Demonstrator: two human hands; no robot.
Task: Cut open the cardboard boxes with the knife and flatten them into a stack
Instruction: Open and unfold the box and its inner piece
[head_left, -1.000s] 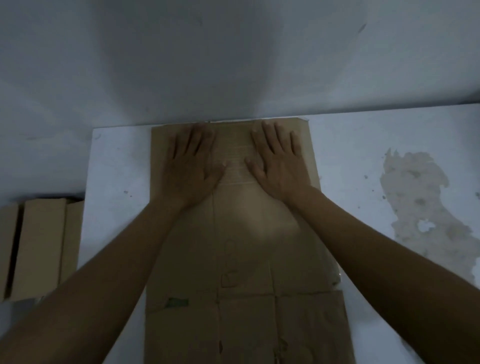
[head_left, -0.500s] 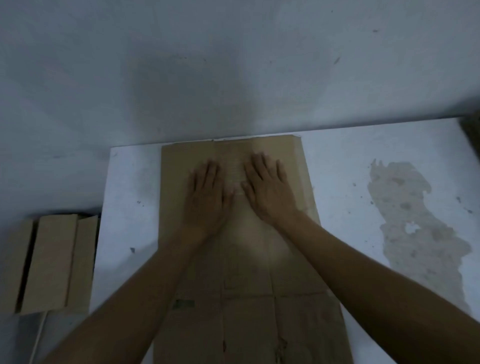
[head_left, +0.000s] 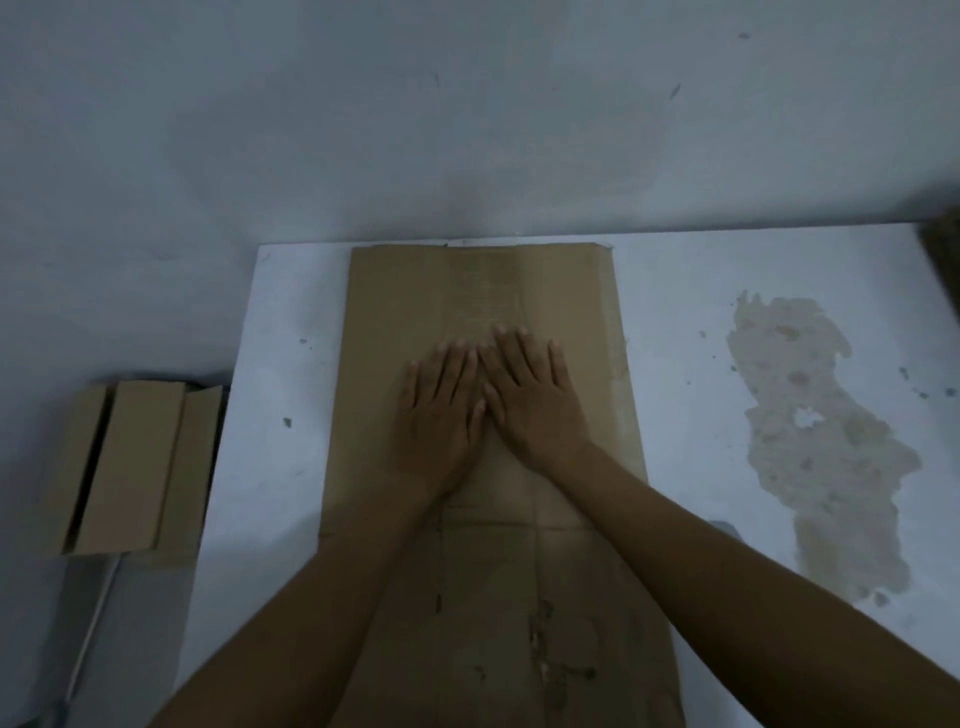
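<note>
Nearest the camera, both forearms reach out over the flattened cardboard (head_left: 483, 291), which lies lengthwise on the white bench (head_left: 685, 364) and runs off the bottom of the view. Its near part shows crossing creases and scuffed, torn patches where flaps meet, which suggests that this box is already cut open and laid out.

Further up the sheet, the left hand (head_left: 441, 410) and the right hand (head_left: 535, 400) lie palm-down on the cardboard with fingers straight and fairly close together, holding nothing. They sit side by side along the centre line, touching near the thumbs. Placed like that, they seem meant to bear down on the middle panel so the folds lie flat and do not spring up. In this dim light I cannot tell whether a single sheet or several stacked ones lie under them.

Beyond the fingertips the cardboard continues bare to its far edge, which sits right at the back edge of the bench against the wall (head_left: 467, 130), probably so the sheet is squared and has something to butt against.

To the right, a worn, blotchy patch (head_left: 821, 431) marks the bench top, well apart from the cardboard. Left of the bench and lower down sits a cardboard box (head_left: 130, 462) not yet flattened, likely waiting its turn. No knife shows anywhere.
</note>
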